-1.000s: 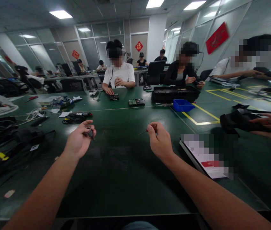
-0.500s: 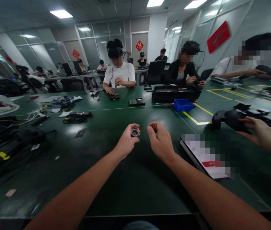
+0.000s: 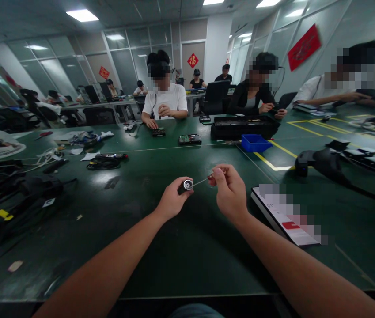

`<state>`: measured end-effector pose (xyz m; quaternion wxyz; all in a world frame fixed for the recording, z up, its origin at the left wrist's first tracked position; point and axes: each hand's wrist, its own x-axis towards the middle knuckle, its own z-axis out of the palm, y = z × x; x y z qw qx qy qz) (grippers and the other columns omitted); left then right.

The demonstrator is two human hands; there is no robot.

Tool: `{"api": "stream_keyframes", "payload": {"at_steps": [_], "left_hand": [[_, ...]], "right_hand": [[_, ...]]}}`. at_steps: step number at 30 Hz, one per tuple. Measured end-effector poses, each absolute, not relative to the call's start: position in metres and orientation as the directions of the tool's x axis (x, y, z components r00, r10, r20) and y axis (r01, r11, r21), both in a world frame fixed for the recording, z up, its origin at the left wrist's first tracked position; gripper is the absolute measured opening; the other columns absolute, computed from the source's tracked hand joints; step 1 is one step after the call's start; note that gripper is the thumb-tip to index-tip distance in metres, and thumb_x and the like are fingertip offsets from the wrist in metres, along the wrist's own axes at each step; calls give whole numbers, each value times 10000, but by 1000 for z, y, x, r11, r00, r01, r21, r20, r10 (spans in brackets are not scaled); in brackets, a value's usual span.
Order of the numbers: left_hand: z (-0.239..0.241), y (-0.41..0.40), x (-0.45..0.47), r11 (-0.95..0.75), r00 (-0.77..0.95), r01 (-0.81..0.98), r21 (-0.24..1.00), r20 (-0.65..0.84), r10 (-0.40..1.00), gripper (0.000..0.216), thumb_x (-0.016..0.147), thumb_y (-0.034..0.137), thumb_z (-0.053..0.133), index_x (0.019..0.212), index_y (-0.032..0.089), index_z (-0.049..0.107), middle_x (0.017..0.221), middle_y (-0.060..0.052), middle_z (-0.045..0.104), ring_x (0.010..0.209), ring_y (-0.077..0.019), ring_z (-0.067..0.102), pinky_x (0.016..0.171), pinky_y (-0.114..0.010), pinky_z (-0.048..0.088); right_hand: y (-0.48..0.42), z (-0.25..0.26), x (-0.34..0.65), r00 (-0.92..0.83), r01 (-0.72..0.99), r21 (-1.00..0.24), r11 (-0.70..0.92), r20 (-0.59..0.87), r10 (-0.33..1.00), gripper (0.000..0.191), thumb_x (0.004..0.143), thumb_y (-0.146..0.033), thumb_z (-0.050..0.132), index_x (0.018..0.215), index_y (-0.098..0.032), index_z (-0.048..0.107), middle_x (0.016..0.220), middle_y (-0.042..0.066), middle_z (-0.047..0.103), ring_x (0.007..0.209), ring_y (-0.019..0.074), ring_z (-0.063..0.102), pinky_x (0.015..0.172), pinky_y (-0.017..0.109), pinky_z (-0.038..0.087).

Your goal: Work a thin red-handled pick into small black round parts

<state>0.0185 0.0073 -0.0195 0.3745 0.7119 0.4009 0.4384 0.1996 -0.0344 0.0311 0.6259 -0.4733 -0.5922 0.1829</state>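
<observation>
My left hand (image 3: 170, 201) is closed around a short black cylinder (image 3: 187, 185) with a silver rim, its hollow end turned up toward me. Details inside the cylinder are too small to make out. A screwdriver (image 3: 212, 177) with a reddish see-through handle is pinched between the thumb and fingers of my right hand (image 3: 232, 194). Its thin metal shaft points left, and the tip meets the rim area of the cylinder; whether it reaches inside I cannot tell. Both hands hover over the green table (image 3: 187, 247).
Right of my forearm lies a white box (image 3: 289, 221). Beyond are a black headset-like device (image 3: 320, 164), a blue bin (image 3: 256, 143), a black tray (image 3: 245, 128) and a circuit-board drive (image 3: 190, 139). Cables (image 3: 106, 161) and black gear (image 3: 24, 194) lie left. Co-workers sit opposite.
My right hand has shifted right, showing more of the screwdriver. The cylinder has tilted, so more of its black side shows. Another person's hand has left the black device at right.
</observation>
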Motion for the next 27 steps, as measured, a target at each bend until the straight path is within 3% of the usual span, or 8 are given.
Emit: {"api": "stream_keyframes", "payload": {"at_steps": [9, 27], "left_hand": [[-18, 6, 20, -411, 280, 252, 876, 340, 898, 354, 850, 178, 703, 1200, 212, 664, 1237, -75, 673, 1152, -234, 624, 1066, -410, 446], [-14, 6, 17, -416, 278, 281, 865, 341, 898, 366, 873, 218, 698, 1237, 223, 660, 1287, -76, 663, 1205, -241, 609, 1101, -431, 430]], "right_hand": [[-31, 26, 201, 176, 437, -763, 477, 593, 786, 167, 1012, -359, 464, 979, -232, 566, 819, 24, 694, 756, 193, 691, 710, 352, 512], [-32, 27, 201, 149, 443, -760, 476, 586, 797, 165, 1012, -351, 450, 984, -231, 559, 823, 25, 694, 770, 200, 692, 721, 353, 503]]}}
